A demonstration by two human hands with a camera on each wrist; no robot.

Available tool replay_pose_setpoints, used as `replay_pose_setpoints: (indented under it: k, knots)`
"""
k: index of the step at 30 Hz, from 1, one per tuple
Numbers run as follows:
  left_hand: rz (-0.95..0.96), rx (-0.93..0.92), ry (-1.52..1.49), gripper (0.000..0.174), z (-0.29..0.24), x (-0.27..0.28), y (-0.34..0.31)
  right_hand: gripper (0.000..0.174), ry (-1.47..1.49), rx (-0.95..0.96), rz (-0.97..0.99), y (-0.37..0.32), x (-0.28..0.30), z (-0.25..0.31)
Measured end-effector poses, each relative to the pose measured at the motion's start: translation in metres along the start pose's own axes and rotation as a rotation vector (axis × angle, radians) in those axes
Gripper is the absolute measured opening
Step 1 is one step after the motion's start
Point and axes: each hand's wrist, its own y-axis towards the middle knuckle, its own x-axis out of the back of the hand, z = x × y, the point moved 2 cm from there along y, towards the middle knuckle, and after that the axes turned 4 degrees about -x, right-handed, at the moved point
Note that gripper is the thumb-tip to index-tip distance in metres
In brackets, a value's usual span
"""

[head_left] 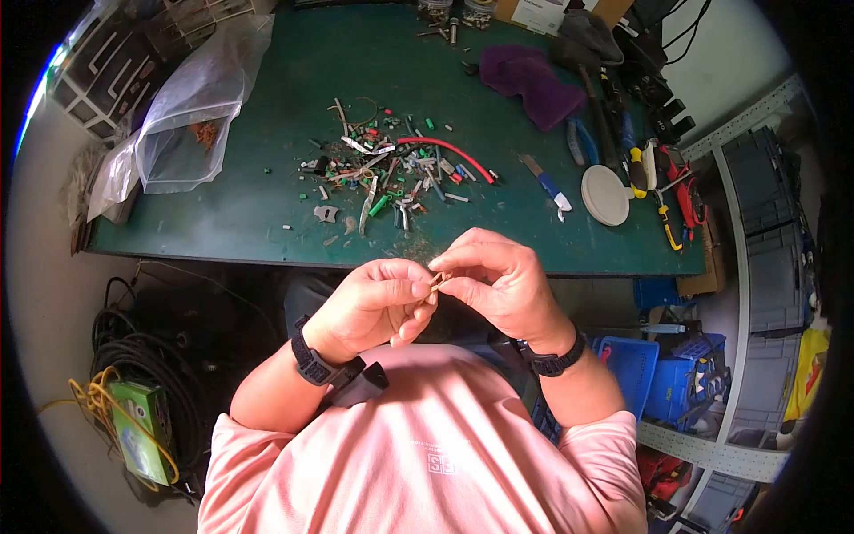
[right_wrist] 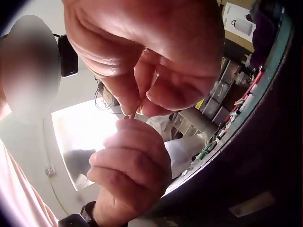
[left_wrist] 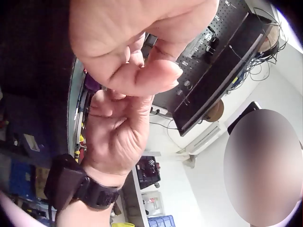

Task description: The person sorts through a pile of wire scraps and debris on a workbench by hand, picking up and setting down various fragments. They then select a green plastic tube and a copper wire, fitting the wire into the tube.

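Observation:
Both hands meet just in front of the table's near edge, above the person's lap. The left hand pinches a small, thin copper-coloured piece between thumb and fingers. From the other side, the right hand pinches the same piece with thumb and forefinger. In the right wrist view a sliver of the copper-coloured piece shows between the fingertips; its exact kind cannot be told. The left wrist view has the piece hidden behind the fingers.
On the green table lies a pile of wire scraps with a red tube. A clear plastic bag holds copper-coloured bits. To the right are a blade with a blue handle, a round white lid and pliers.

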Motion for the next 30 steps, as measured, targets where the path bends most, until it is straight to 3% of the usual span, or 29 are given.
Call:
replay_pose_setpoints:
  k: [4, 6, 9, 10, 11, 12, 13, 14, 16, 18, 20, 21, 22, 24, 25, 30]
  knots:
    - [0.036, -0.038, 0.120, 0.011, -0.003, -0.001, -0.003, 0.011, -0.008, 0.026, -0.025, 0.001, 0.001, 0.003]
    - [0.008, -0.031, 0.134, 0.010, -0.005, -0.007, -0.004, 0.008, -0.159, 0.109, -0.045, 0.000, -0.001, 0.006]
    - [-0.250, -0.229, 0.762, 0.007, -0.010, -0.017, -0.009, 0.004, -0.180, 0.038, -0.057, -0.002, -0.003, 0.007]
    - [-0.246, -0.228, 0.760, 0.007, -0.009, -0.016, -0.007, 0.004, -0.210, 0.006, -0.037, -0.002, -0.003, 0.006]
    - [-0.165, -0.562, 1.214, 0.006, -0.011, -0.020, -0.006, 0.004, -0.214, 0.006, -0.039, -0.003, -0.005, 0.005]
    - [-0.063, -0.909, 1.654, 0.008, -0.011, -0.025, -0.007, 0.005, -0.051, -0.157, -0.021, -0.004, -0.007, -0.002]
    - [-0.010, -0.978, 1.791, 0.012, -0.011, -0.026, -0.009, 0.007, 0.114, -0.320, -0.003, -0.006, -0.008, -0.008]
    - [-0.007, -0.980, 1.788, 0.012, -0.012, -0.029, -0.011, 0.007, 0.111, -0.320, -0.006, -0.006, -0.006, -0.011]
    - [0.026, -1.012, 2.085, 0.012, -0.011, -0.038, -0.017, 0.007, 0.463, -0.609, 0.139, -0.007, -0.006, -0.020]
    - [0.011, -1.008, 2.125, 0.013, -0.011, -0.038, -0.019, 0.008, 0.519, -0.653, 0.132, -0.007, -0.010, -0.019]
    - [-0.028, -0.948, 2.116, 0.010, -0.013, -0.037, -0.021, 0.007, 0.329, -0.623, 0.126, -0.004, -0.013, -0.012]
    - [-0.028, -0.954, 2.115, 0.010, -0.014, -0.035, -0.022, 0.010, 0.178, -0.429, 0.141, -0.001, -0.015, -0.017]
    - [-0.106, -0.893, 1.934, 0.010, -0.015, -0.028, -0.025, 0.010, 0.174, -0.428, 0.140, 0.000, -0.012, -0.012]
    - [-0.244, -0.706, 1.652, 0.012, -0.022, -0.024, -0.033, 0.014, -0.219, -0.314, 0.172, 0.012, 0.001, 0.022]
    - [-0.298, -0.730, 1.583, 0.010, -0.024, -0.016, -0.037, 0.018, -0.550, -0.011, 0.117, 0.020, 0.014, 0.030]
    - [-0.488, -0.800, 1.330, 0.009, -0.041, 0.016, -0.059, 0.016, -0.866, -0.103, -0.084, 0.058, 0.071, 0.039]
